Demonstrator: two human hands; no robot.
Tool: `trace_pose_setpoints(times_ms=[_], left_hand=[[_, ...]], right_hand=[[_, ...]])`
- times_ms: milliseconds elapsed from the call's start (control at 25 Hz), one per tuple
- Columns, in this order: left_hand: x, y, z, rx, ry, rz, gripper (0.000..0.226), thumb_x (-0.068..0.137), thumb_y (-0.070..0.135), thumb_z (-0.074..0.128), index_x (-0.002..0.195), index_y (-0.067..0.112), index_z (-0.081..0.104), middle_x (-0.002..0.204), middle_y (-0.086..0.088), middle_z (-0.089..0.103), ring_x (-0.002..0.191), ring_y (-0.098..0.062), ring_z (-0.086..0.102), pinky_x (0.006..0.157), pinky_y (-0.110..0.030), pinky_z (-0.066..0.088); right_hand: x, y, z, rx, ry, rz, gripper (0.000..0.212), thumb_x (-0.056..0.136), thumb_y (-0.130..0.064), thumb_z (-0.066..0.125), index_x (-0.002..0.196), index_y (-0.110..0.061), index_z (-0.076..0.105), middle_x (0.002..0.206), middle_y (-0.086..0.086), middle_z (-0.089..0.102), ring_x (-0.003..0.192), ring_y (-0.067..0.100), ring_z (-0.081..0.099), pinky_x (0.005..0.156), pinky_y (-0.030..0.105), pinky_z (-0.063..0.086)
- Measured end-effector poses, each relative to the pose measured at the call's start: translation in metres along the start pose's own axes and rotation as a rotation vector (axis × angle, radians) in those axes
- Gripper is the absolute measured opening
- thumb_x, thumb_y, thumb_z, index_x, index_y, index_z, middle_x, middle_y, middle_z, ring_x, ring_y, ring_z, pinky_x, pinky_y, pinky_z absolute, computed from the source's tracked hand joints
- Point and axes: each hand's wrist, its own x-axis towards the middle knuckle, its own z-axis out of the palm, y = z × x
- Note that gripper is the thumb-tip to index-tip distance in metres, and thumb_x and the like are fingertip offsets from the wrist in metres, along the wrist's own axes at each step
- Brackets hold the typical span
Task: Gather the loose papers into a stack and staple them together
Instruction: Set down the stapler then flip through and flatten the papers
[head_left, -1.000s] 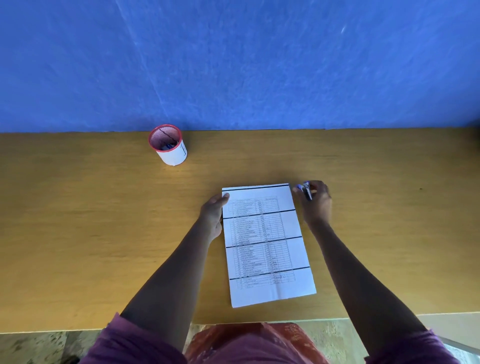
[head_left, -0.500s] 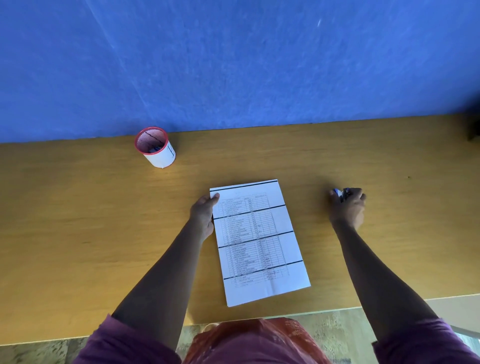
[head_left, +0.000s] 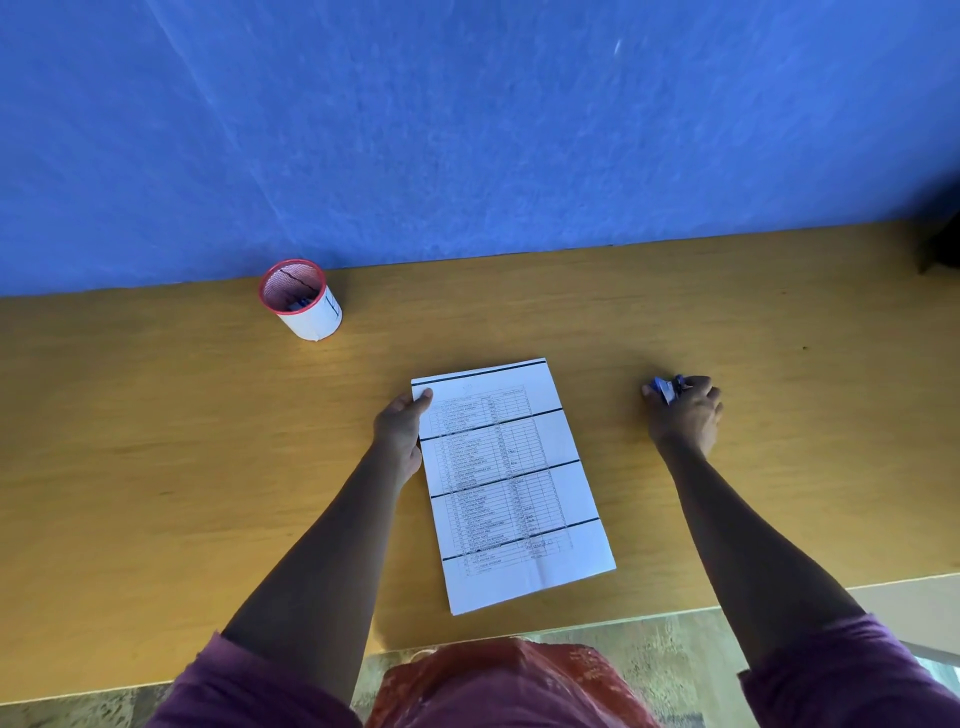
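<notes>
Left hand fingers pinned the paper stack square on the desk; at 3 o'clock, right hand fingers clamped the stapler, likely parking it.

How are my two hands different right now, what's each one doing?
The left hand lies flat against the left edge of the papers, thumb on the top corner; the right hand sits well clear of the papers, out to the right. The left holds nothing, while the right is curled in a grip around a small blue stapler. Both rest on the wooden table.
</notes>
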Motion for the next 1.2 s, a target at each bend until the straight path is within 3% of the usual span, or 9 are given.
trace_pose_setpoints(times_ms=[80, 200, 360, 520, 680, 840, 960, 1040, 1200], left_hand=[[-0.002, 0.001, 0.001, -0.008, 0.017, 0.002, 0.050, 0.088, 0.021, 0.074, 0.134, 0.007, 0.058, 0.138, -0.010, 0.061, 0.130, -0.026, 0.054, 0.110, -0.039, 0.041], [-0.007, 0.004, 0.005, 0.034, 0.053, 0.022, 0.050, 0.085, 0.025, 0.078, 0.130, 0.009, 0.062, 0.138, -0.009, 0.060, 0.133, -0.028, 0.052, 0.112, -0.047, 0.041], [-0.015, 0.011, 0.011, 0.134, 0.086, 0.073, 0.041, 0.081, 0.030, 0.081, 0.116, 0.011, 0.069, 0.122, 0.002, 0.065, 0.124, -0.018, 0.054, 0.109, -0.039, 0.041], [-0.030, 0.026, 0.017, 0.234, 0.115, 0.140, 0.031, 0.084, 0.028, 0.080, 0.108, 0.011, 0.070, 0.101, 0.001, 0.060, 0.103, -0.017, 0.051, 0.088, -0.031, 0.038], [-0.056, 0.052, 0.028, 0.221, 0.104, 0.199, 0.024, 0.082, 0.024, 0.082, 0.072, 0.017, 0.061, 0.073, 0.004, 0.053, 0.087, -0.020, 0.048, 0.072, -0.029, 0.040], [-0.074, 0.072, 0.038, 0.174, 0.077, 0.282, 0.027, 0.080, 0.024, 0.083, 0.098, 0.008, 0.072, 0.087, -0.003, 0.065, 0.082, -0.018, 0.056, 0.075, -0.028, 0.043], [-0.085, 0.080, 0.044, 0.128, 0.056, 0.363, 0.028, 0.081, 0.025, 0.082, 0.099, 0.005, 0.073, 0.085, 0.000, 0.064, 0.069, -0.009, 0.055, 0.060, -0.022, 0.041], [-0.094, 0.082, 0.049, 0.085, 0.058, 0.392, 0.018, 0.082, 0.024, 0.081, 0.084, 0.010, 0.070, 0.080, 0.003, 0.064, 0.067, -0.006, 0.054, 0.056, -0.020, 0.040], [-0.111, 0.085, 0.056, -0.126, 0.080, 0.519, 0.022, 0.081, 0.010, 0.079, 0.065, 0.010, 0.064, 0.055, 0.007, 0.060, 0.051, -0.004, 0.056, 0.052, -0.017, 0.045]], right_hand=[[-0.005, -0.005, -0.002, -0.072, 0.062, 0.034, 0.075, 0.082, -0.051, 0.073, 0.135, -0.009, 0.042, 0.135, 0.018, 0.048, 0.127, 0.038, 0.044, 0.100, 0.049, 0.039], [-0.015, -0.019, -0.005, -0.131, 0.214, 0.016, 0.070, 0.083, -0.049, 0.068, 0.135, -0.010, 0.042, 0.134, 0.017, 0.048, 0.123, 0.037, 0.044, 0.097, 0.046, 0.037], [-0.033, -0.042, -0.005, -0.159, 0.265, -0.050, 0.065, 0.084, -0.047, 0.065, 0.133, -0.010, 0.044, 0.135, 0.015, 0.048, 0.123, 0.036, 0.043, 0.097, 0.046, 0.037], [-0.054, -0.073, -0.003, -0.112, 0.191, -0.137, 0.056, 0.085, -0.041, 0.065, 0.130, -0.011, 0.049, 0.135, 0.013, 0.047, 0.126, 0.037, 0.041, 0.099, 0.047, 0.035], [-0.078, -0.108, 0.001, 0.035, -0.001, -0.353, 0.029, 0.087, -0.023, 0.063, 0.116, -0.018, 0.065, 0.134, 0.009, 0.051, 0.128, 0.035, 0.039, 0.101, 0.045, 0.034], [-0.101, -0.136, 0.004, 0.168, -0.083, -0.524, 0.020, 0.088, -0.016, 0.064, 0.106, -0.018, 0.070, 0.122, 0.009, 0.063, 0.115, 0.035, 0.053, 0.095, 0.038, 0.040], [-0.123, -0.158, -0.003, 0.328, -0.138, -0.678, 0.021, 0.086, -0.004, 0.065, 0.105, -0.011, 0.072, 0.111, 0.011, 0.070, 0.098, 0.024, 0.063, 0.089, 0.030, 0.048], [-0.141, -0.172, -0.007, 0.423, -0.200, -0.725, 0.017, 0.090, -0.006, 0.066, 0.106, -0.007, 0.070, 0.109, 0.009, 0.071, 0.090, 0.014, 0.062, 0.081, 0.023, 0.049], [-0.172, -0.192, -0.016, 0.643, -0.171, -0.711, 0.020, 0.098, -0.023, 0.061, 0.109, -0.008, 0.066, 0.110, 0.004, 0.065, 0.082, 0.010, 0.065, 0.071, 0.013, 0.048]])
